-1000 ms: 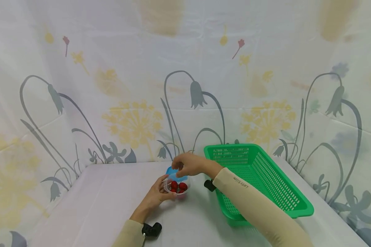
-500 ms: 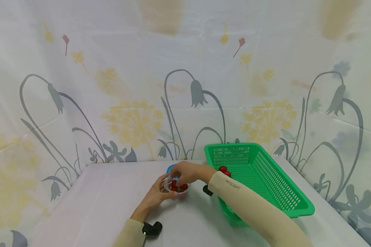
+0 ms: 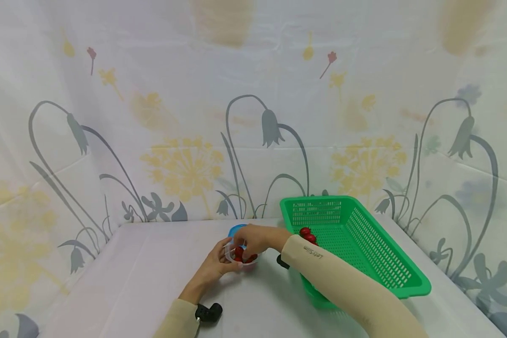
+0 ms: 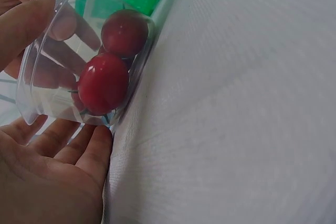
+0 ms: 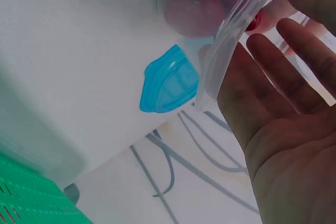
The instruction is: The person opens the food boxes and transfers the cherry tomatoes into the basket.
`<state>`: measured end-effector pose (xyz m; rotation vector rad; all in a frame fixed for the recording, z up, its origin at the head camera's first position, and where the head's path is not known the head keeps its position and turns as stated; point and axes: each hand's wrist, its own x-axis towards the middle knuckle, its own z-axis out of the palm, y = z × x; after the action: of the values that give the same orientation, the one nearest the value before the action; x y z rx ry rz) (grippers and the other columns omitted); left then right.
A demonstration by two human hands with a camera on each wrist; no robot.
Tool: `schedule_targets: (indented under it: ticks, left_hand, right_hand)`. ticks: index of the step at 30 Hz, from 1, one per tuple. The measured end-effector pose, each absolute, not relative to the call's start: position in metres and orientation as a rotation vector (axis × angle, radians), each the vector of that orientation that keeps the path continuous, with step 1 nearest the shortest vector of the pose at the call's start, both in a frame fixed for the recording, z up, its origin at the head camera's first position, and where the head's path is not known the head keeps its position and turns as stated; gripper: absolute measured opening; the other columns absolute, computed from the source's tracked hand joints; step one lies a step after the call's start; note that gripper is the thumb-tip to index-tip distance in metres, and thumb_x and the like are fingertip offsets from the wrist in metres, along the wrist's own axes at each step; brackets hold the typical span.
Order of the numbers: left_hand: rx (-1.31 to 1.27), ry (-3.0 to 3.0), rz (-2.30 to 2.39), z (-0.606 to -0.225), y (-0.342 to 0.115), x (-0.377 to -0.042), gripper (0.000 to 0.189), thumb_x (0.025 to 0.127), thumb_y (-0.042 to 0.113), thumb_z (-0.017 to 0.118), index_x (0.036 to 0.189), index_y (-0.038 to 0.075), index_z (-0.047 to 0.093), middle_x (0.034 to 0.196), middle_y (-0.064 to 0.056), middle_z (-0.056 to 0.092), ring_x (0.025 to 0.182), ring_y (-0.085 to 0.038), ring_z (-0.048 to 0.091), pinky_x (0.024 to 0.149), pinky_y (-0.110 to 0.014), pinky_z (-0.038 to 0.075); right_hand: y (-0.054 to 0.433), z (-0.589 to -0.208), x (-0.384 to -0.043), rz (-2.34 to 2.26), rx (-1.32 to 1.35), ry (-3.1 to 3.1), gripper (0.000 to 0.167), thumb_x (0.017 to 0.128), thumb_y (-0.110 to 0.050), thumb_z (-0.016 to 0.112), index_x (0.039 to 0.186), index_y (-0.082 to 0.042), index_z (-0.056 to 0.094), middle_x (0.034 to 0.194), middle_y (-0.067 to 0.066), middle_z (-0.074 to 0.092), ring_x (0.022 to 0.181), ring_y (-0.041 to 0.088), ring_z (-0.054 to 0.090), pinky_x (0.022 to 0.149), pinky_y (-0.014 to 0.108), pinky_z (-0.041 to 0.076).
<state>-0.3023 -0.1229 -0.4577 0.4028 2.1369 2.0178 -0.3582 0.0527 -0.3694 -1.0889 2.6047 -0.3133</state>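
Note:
My left hand (image 3: 213, 264) grips a clear plastic container (image 4: 26, 90), fingers along one side and thumb on the other. Inside it lie red tomatoes (image 4: 103, 83) with green stem bits. My right hand (image 3: 259, 235) reaches down over the container from the right, its fingers inside the rim. Through the clear wall in the left wrist view, those fingers show beside the tomatoes. In the right wrist view the right fingers are spread and loosely bent, with a tomato (image 5: 254, 22) partly showing beyond them. A blue lid (image 5: 170, 85) lies behind the container.
A green perforated basket (image 3: 388, 253) stands to the right, under the right forearm. Several red tomatoes (image 3: 305, 231) lie at its left side, partly hidden by the sleeve. A white cloth (image 3: 143, 277) covers the table, and a flower-patterned curtain (image 3: 245, 70) hangs behind.
My right hand has lowered from above the container to inside its rim. As the right forearm shifted, tomatoes in the basket came into sight. My left hand has kept its hold.

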Motion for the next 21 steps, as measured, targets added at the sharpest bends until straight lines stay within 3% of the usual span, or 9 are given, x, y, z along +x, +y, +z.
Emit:
schedule_targets:
  ticks: [7, 21]
  left_hand:
    - [0.405, 2.148, 2.027, -0.457, -0.122, -0.302, 0.086, 0.081, 0.011, 0.076, 0.149, 0.009, 0.023, 0.148, -0.023, 0.034, 0.131, -0.036, 0.041, 0.098, -0.036, 0.045]
    - [0.392, 2.194, 1.995, -0.457, -0.123, -0.303, 0.087, 0.082, 0.013, 0.076, 0.150, 0.007, 0.022, 0.146, -0.023, 0.039, 0.125, -0.036, 0.048, 0.096, -0.040, 0.046]
  right_hand:
    - [0.047, -0.373, -0.360, -0.302, -1.072, 2.589, 0.037, 0.080, -0.014, 0.076, 0.115, -0.020, 0.065, 0.106, -0.005, 0.062, 0.093, 0.007, 0.053, 0.075, 0.023, 0.050]
    - [0.042, -0.376, -0.365, -0.313, -1.206, 2.525, 0.035, 0.078, -0.005, 0.075, 0.112, -0.013, 0.069, 0.096, -0.004, 0.066, 0.086, 0.010, 0.058, 0.067, 0.020, 0.050]
